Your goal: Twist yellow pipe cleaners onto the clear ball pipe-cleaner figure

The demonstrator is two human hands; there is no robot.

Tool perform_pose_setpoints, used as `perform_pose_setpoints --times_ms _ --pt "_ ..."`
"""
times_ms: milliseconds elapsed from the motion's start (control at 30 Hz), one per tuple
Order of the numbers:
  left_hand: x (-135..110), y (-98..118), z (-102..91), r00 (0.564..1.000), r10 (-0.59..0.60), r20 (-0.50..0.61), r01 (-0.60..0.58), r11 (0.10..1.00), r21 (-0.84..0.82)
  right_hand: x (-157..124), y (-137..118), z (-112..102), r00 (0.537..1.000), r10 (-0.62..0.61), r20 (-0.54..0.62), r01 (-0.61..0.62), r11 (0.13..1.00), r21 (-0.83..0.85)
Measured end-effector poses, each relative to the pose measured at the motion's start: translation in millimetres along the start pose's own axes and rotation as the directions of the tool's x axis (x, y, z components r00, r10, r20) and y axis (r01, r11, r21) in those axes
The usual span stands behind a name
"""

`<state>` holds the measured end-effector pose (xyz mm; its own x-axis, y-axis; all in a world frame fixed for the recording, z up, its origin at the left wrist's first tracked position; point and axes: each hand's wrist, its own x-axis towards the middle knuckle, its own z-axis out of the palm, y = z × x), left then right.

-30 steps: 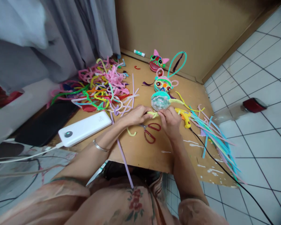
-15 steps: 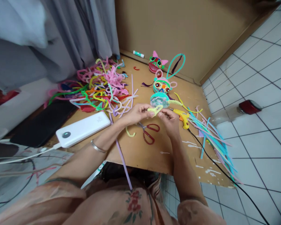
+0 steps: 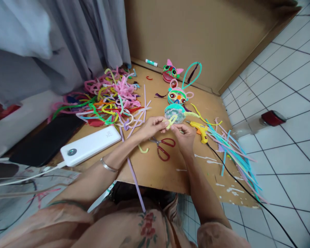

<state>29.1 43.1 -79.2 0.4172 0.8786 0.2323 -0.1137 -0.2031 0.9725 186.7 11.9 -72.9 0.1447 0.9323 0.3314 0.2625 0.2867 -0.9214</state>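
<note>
A short pale yellow pipe cleaner [image 3: 172, 120], bent into a narrow loop, is pinched between the fingertips of my left hand [image 3: 155, 126] and my right hand [image 3: 184, 134]. Just beyond it lies a round turquoise-rimmed piece [image 3: 174, 113] with a translucent middle. Behind that sits a round animal head [image 3: 177, 96] of colored pipe cleaners with pink loop ears. Below my hands rest red-handled scissors [image 3: 165, 148], partly covered by my left hand's side. A curved yellow pipe cleaner scrap [image 3: 144, 150] lies left of them. The yellow hot glue gun [image 3: 200, 131] is right of my right hand.
A tangled heap of pipe cleaners [image 3: 113, 96] covers the back left. Near it are a white power bank [image 3: 90, 144] with a cable and a black flat object [image 3: 45, 141]. Straight pipe cleaners [image 3: 232, 155] lie at the right, beside the glue gun's cord [image 3: 237, 179]. A second animal head [image 3: 170, 71] stands farther back.
The loop in my fingers has turned to a steeper angle, and my right fingertips have shifted lower along it. The whole view has moved slightly.
</note>
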Motion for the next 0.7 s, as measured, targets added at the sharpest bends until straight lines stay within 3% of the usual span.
perform_pose_setpoints --times_ms 200,467,700 --pt "-2 0 -2.4 0.989 0.093 -0.118 -0.073 0.984 0.164 0 -1 1 0.999 0.047 -0.004 -0.047 0.999 -0.008" --pt "-5 -2 9.2 0.978 0.139 -0.158 -0.094 0.96 0.264 -4 -8 7 0.989 0.146 0.029 -0.145 0.988 -0.055" --pt "-4 -18 24.3 0.959 0.006 -0.282 -0.007 1.0 -0.003 -8 -3 13 0.984 0.178 -0.011 -0.178 0.984 -0.029"
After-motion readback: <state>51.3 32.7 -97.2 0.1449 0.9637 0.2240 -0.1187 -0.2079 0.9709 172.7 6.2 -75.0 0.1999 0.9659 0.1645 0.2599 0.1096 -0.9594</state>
